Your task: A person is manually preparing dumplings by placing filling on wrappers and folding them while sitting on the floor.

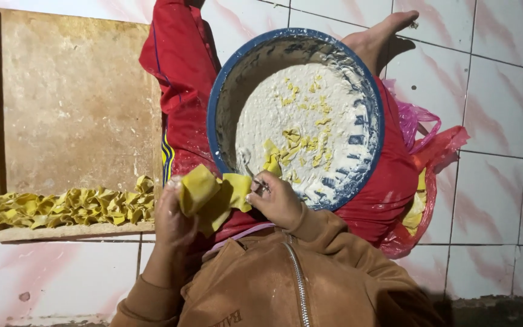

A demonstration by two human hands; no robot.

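Observation:
My left hand (172,218) holds a yellow dough sheet (204,191), folded over the fingers. My right hand (275,198) pinches the sheet's right corner and also grips a thin metal utensil (254,179) whose tip points into a blue-rimmed bowl (215,103). The bowl rests on my lap in red trousers and holds white flour (273,115) with several yellow dough scraps (301,145) scattered on it.
A wooden tray (68,103) lies on the tiled floor at left, with a row of folded yellow dough pieces (74,206) along its near edge. A red and pink plastic bag (428,163) with yellow sheets sits at right. My bare foot (382,33) shows beyond the bowl.

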